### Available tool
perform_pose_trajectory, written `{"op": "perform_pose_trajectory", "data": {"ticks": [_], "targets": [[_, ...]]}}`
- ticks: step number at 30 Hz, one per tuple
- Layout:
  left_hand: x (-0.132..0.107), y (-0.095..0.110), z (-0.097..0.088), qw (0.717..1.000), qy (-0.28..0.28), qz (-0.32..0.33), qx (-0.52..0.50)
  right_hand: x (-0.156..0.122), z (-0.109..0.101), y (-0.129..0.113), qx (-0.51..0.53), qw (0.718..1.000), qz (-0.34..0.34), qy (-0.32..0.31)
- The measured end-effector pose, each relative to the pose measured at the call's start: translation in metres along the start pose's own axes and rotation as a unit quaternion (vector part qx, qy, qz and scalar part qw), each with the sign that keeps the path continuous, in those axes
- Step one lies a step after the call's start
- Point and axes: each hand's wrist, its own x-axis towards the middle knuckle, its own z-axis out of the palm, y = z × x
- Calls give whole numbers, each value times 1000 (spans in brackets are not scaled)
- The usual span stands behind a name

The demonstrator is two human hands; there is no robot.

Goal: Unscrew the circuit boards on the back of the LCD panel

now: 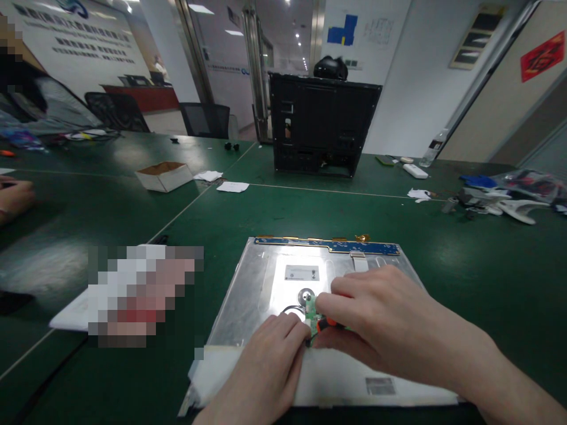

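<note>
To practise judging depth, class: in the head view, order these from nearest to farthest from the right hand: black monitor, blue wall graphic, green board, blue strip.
1. Green board: at the right hand, on its left.
2. Blue strip: ahead, along the panel's far edge.
3. Black monitor: upright across the table.
4. Blue wall graphic: high behind the monitor.

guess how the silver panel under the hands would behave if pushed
The silver panel lies flat, so it should slide rather than roll or tip. Its broad, metal-looking face suggests stiffness. The blue circuit strip and ribbon cable probably make its far edge fragile.
</note>
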Motion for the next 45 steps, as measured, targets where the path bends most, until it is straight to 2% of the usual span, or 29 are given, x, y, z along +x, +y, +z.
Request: {"op": "perform_pose_trajectory", "data": {"ticks": [6,13,24,29,37,45], "targets": [[1,-1,1,999,30,16,13,0,-3,-3,10,1000,-20,-17],[2,0,0,999,36,23,7,-1,-9,-6,46,997,-35,-45],[2,0,-1,1000,-1,1,-1,-1,-3,-3,-9,1000,-8,-6],[3,-2,1,1000,14,15,7,0,-2,-3,-13,1000,-20,-7],[1,-2,3,999,35,36,10,-4,-5,-6,37,998,-38,-24],[2,0,-1,1000,10,19,14,-1,-3,-3,10,1000,-19,-15]]}}
